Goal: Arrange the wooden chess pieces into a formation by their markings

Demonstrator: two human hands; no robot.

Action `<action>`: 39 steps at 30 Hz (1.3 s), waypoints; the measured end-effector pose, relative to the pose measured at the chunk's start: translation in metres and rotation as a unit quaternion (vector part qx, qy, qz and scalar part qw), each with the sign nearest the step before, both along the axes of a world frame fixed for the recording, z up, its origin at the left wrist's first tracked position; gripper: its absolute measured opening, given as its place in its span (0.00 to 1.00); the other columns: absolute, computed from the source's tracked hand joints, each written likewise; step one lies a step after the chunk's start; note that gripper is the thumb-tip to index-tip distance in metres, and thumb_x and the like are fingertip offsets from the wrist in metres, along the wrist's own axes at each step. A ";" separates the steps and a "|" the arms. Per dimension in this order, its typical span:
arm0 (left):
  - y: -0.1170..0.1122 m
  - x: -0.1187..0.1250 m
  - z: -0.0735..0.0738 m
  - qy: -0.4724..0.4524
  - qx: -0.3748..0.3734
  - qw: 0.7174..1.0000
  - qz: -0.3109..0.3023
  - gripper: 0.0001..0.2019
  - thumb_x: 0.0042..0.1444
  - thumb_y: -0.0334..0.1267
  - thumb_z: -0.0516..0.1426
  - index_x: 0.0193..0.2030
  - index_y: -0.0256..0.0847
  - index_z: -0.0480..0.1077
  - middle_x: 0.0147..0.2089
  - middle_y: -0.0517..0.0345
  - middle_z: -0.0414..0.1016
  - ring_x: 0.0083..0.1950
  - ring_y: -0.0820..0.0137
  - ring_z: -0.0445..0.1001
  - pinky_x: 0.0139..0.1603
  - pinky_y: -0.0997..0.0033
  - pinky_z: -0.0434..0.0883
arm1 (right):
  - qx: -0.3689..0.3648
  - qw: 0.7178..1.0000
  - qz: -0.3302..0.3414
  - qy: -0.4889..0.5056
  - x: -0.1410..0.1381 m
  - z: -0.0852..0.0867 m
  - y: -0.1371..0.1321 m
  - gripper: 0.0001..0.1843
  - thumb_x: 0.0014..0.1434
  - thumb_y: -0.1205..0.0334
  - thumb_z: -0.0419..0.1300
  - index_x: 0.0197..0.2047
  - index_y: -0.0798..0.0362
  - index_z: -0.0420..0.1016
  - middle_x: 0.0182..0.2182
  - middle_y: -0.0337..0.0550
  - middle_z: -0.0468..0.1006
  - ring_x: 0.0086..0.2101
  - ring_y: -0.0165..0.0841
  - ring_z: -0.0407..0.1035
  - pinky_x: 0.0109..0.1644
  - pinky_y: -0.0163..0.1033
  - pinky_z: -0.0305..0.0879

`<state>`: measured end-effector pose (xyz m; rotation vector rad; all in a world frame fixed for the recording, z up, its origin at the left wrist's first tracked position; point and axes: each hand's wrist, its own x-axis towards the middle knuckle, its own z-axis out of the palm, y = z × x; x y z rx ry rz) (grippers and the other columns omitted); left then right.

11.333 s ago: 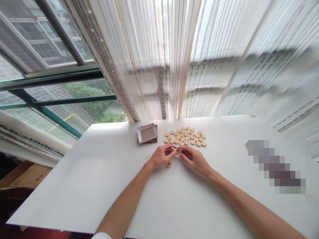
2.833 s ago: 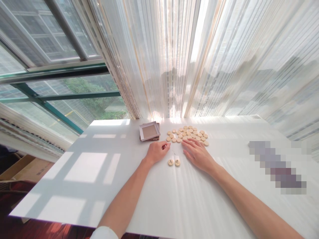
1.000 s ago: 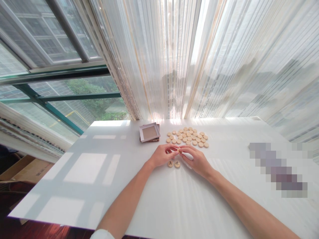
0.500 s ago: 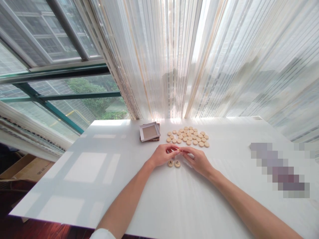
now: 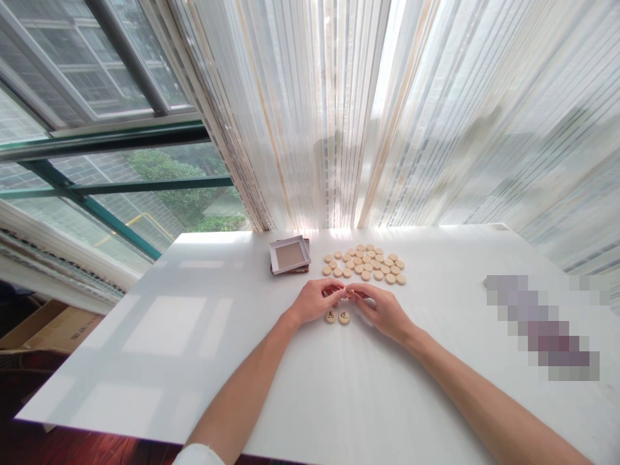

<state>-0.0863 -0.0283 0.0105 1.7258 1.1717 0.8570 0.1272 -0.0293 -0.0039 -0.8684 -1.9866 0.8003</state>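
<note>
My left hand (image 5: 314, 301) and my right hand (image 5: 382, 309) meet fingertip to fingertip over the white table (image 5: 271, 381), pinching one round wooden chess piece (image 5: 348, 293) between them. Just below the fingers two wooden pieces (image 5: 337, 316) lie side by side, face up with dark characters. Beyond the hands a cluster of several blank-sided wooden discs (image 5: 367, 265) lies flat on the table.
A small open cardboard box (image 5: 289, 256) sits left of the disc cluster near the table's far edge. A blurred patch (image 5: 542, 323) covers something at the right. Sheer curtains (image 5: 387, 116) hang behind the table, a window (image 5: 97, 129) at the left.
Since 2.8 s ago my right hand has left the disc cluster and joined my left hand with one piece pinched between them. In the last second the hands have barely moved.
</note>
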 end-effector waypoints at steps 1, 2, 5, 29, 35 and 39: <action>0.000 0.000 0.000 -0.001 0.001 1.000 -0.003 0.17 0.62 0.51 0.57 0.45 0.40 0.77 0.40 0.56 0.82 0.32 0.69 0.80 0.35 0.73 0.74 | 0.002 1.000 0.000 0.000 0.000 -0.001 0.000 0.12 0.67 0.63 0.56 0.52 0.47 0.75 0.42 0.43 0.82 0.41 0.37 0.78 0.48 0.43 0.77; 0.000 0.000 0.001 0.000 0.002 1.000 -0.004 0.17 0.62 0.51 0.57 0.45 0.41 0.77 0.41 0.56 0.82 0.32 0.70 0.80 0.35 0.73 0.74 | 0.004 1.000 -0.002 0.000 0.000 -0.001 0.000 0.12 0.67 0.63 0.56 0.52 0.47 0.74 0.42 0.43 0.82 0.41 0.37 0.78 0.48 0.43 0.77; 0.000 0.000 0.001 0.005 0.006 1.000 -0.003 0.16 0.62 0.50 0.57 0.45 0.41 0.78 0.42 0.56 0.82 0.32 0.70 0.80 0.34 0.74 0.74 | 0.006 1.000 -0.004 -0.002 -0.001 -0.003 0.001 0.13 0.66 0.64 0.57 0.52 0.46 0.75 0.42 0.43 0.81 0.40 0.37 0.78 0.47 0.43 0.77; 0.002 -0.002 -0.003 -0.010 0.001 1.000 -0.005 0.19 0.58 0.46 0.63 0.54 0.43 0.75 0.41 0.54 0.83 0.35 0.69 0.80 0.38 0.72 0.76 | -0.021 1.000 -0.010 -0.017 0.000 -0.001 0.001 0.19 0.68 0.60 0.55 0.60 0.43 0.71 0.48 0.44 0.80 0.43 0.39 0.76 0.48 0.45 0.75; 0.002 -0.002 -0.002 -0.014 0.005 1.000 -0.007 0.18 0.58 0.47 0.62 0.53 0.42 0.75 0.42 0.53 0.83 0.35 0.69 0.81 0.37 0.71 0.77 | -0.058 0.998 -0.019 0.023 -0.002 0.002 -0.001 0.15 0.66 0.58 0.58 0.55 0.46 0.75 0.43 0.44 0.82 0.42 0.38 0.78 0.47 0.44 0.76; 0.002 -0.001 -0.003 -0.015 0.004 1.000 -0.005 0.18 0.57 0.47 0.63 0.52 0.42 0.76 0.42 0.54 0.83 0.35 0.69 0.81 0.37 0.71 0.77 | -0.102 0.993 -0.016 0.050 -0.002 0.009 0.000 0.14 0.64 0.56 0.61 0.51 0.47 0.78 0.42 0.44 0.83 0.41 0.39 0.79 0.48 0.45 0.76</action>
